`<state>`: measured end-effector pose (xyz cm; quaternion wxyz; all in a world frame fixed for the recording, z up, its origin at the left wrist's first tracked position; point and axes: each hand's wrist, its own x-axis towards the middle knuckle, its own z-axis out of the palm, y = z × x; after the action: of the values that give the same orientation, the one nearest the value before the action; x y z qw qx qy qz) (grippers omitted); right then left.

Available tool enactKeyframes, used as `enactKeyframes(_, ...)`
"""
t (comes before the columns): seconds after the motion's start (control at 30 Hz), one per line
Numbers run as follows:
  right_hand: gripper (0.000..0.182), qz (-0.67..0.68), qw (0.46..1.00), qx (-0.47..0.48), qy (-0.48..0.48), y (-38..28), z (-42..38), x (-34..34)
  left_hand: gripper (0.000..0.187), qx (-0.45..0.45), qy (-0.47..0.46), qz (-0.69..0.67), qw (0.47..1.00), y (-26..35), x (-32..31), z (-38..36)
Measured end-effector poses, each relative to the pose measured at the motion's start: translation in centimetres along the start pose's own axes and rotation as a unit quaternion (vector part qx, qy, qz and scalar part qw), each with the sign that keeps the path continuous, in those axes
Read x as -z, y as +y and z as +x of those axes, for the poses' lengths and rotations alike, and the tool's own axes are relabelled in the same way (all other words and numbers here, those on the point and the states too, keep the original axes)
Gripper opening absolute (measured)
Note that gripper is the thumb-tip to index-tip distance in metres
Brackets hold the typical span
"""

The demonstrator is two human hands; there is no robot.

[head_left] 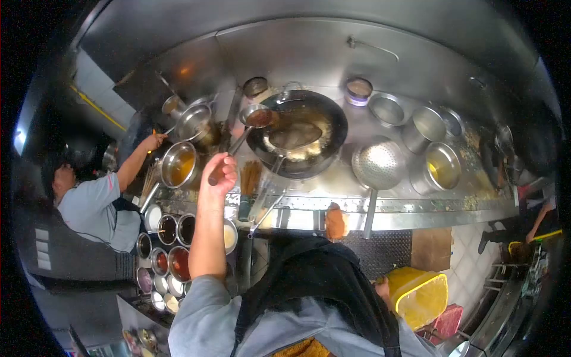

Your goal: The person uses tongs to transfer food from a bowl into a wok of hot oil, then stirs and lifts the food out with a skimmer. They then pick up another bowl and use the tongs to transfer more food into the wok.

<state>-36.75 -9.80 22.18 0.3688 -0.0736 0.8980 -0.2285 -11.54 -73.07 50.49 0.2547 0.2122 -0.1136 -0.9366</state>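
My left hand point(220, 173) is closed round the handle of a ladle point(257, 116), whose bowl of dark red-brown sauce is over the left rim of a large black wok point(338, 128). Inside the wok lies a round strainer point(294, 137) amid bubbling oil, its handle pointing toward the counter's front edge. Low on the right, my right hand point(383, 290) is at the left side of a yellow container point(422, 294); its fingers are mostly hidden, and its hold cannot be made out.
A perforated skimmer point(378, 163) and metal pots point(443, 166) stand right of the wok. Pots point(178, 165) and sauce bowls point(179, 263) are at the left. A co-worker point(98, 205) reaches toward the left pots; another person's arm point(540, 220) shows far right.
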Motion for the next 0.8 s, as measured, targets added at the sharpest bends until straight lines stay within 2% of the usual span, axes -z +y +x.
enactKeyframes(0.1,0.058,-0.041,0.997,0.059,0.024,5.1,0.5,0.8,0.014,-0.007,0.080,0.130,0.988,-4.3,-0.5,2.5)
enactKeyframes(0.13,0.056,-0.080,0.990,0.110,0.044,6.4,0.3,1.1,0.009,-0.009,0.104,0.197,0.975,-5.7,-0.9,2.8)
enactKeyframes(0.17,0.053,-0.122,0.979,0.153,0.065,7.6,0.3,1.5,0.012,-0.010,0.127,0.264,0.956,-7.1,-1.4,3.2)
enactKeyframes(0.2,0.051,-0.146,0.970,0.178,0.082,8.7,0.2,1.6,0.012,-0.004,0.122,0.270,0.955,-8.5,-1.5,3.9)
enactKeyframes(0.23,0.051,-0.139,0.972,0.171,0.086,9.9,0.1,1.6,0.026,-0.037,0.141,0.384,0.912,-9.7,-1.2,4.7)
enactKeyframes(0.27,0.044,-0.008,0.994,0.055,0.099,7.9,-1.6,2.8,0.040,-0.069,0.155,0.493,0.853,-11.0,-1.2,5.3)
enactKeyframes(0.3,0.038,0.125,0.984,-0.066,0.112,7.2,-3.2,3.7,0.040,-0.058,0.144,0.500,0.852,-12.7,-2.4,5.3)
enactKeyframes(0.33,0.038,0.059,0.993,-0.045,0.093,13.6,-0.6,1.2,0.052,-0.118,0.136,0.677,0.714,-14.7,-4.1,5.0)
enactKeyframes(0.37,0.039,-0.008,0.997,-0.023,0.078,20.4,2.2,-1.5,0.064,-0.180,0.116,0.814,0.541,-16.8,-5.0,5.0)
enactKeyframes(0.4,0.040,-0.073,0.995,0.002,0.065,26.6,4.8,-3.9,0.070,-0.204,0.147,0.852,0.460,-18.4,-4.5,5.8)
enactKeyframes(0.43,0.040,-0.065,0.995,-0.012,0.073,26.5,3.2,-3.0,0.071,-0.143,0.158,0.838,0.501,-21.2,-8.7,4.5)
enactKeyframes(0.47,0.046,-0.175,0.981,0.068,0.055,24.6,1.1,-1.3,0.070,-0.151,0.127,0.837,0.510,-23.7,-10.8,4.1)
enactKeyframes(0.5,0.053,-0.283,0.947,0.150,0.032,24.1,-0.1,-0.3,0.069,-0.158,0.101,0.834,0.519,-26.0,-12.5,3.6)
enactKeyframes(0.53,0.066,-0.383,0.901,0.205,-0.010,25.2,0.8,-1.0,0.069,-0.149,0.079,0.847,0.503,-28.3,-14.5,3.5)
enactKeyframes(0.57,0.064,-0.256,0.962,0.091,0.007,26.6,0.6,-1.9,0.070,-0.231,-0.003,0.832,0.504,-30.0,-11.1,6.4)
enactKeyframes(0.6,0.063,-0.075,0.995,-0.018,0.059,24.3,-1.2,-1.0,0.070,-0.198,-0.015,0.808,0.554,-32.7,-12.6,7.1)
enactKeyframes(0.63,0.061,0.085,0.982,-0.100,0.139,19.5,-4.2,1.3,0.069,-0.186,-0.036,0.807,0.559,-35.4,-13.4,8.6)
enactKeyframes(0.67,0.062,0.140,0.976,-0.131,0.106,17.1,-5.2,2.7,0.065,-0.241,-0.096,0.786,0.561,-38.4,-13.7,10.2)
enactKeyframes(0.7,0.062,0.129,0.979,-0.121,0.100,14.9,-6.1,3.8,0.056,-0.251,-0.131,0.770,0.572,-41.7,-12.0,13.6)
enactKeyframes(0.73,0.067,0.184,0.969,-0.135,0.096,13.0,-6.9,4.5,0.043,-0.141,-0.134,0.771,0.607,-43.9,-13.1,14.7)
enactKeyframes(0.77,0.072,0.238,0.956,-0.149,0.090,12.0,-6.8,5.2,0.037,-0.173,-0.150,0.784,0.577,-46.8,-13.0,16.9)
enactKeyframes(0.8,0.070,0.207,0.964,-0.157,0.062,12.7,-6.1,5.0,0.036,-0.159,-0.154,0.823,0.523,-48.7,-14.7,16.8)
